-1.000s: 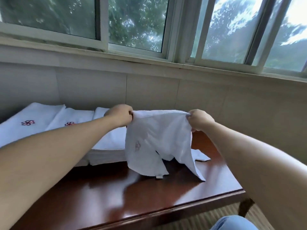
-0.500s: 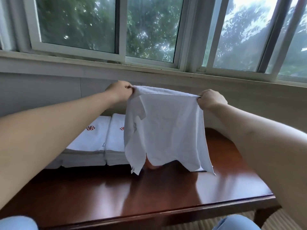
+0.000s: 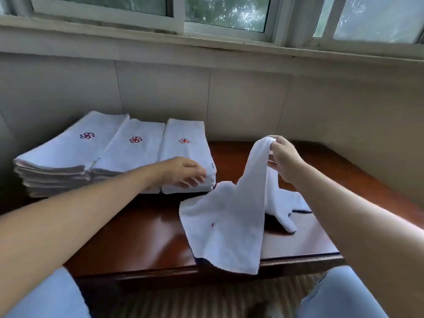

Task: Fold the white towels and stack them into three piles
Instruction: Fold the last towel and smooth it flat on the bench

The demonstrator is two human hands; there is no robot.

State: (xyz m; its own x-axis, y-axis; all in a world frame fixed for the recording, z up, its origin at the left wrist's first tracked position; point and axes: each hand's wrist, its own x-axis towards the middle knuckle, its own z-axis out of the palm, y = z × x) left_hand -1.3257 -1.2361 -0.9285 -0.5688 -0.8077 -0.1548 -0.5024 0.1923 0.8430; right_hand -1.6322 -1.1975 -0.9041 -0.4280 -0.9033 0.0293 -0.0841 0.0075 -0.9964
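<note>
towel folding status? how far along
Done: three piles of folded towels sit side by side at the back left of the table. In hand: the right hand pinches one end of an unfolded towel, which drapes onto the table and over its front edge; the left hand hovers open by the nearest pile. Left: fold and stack this towel. No other loose towels in view.
</note>
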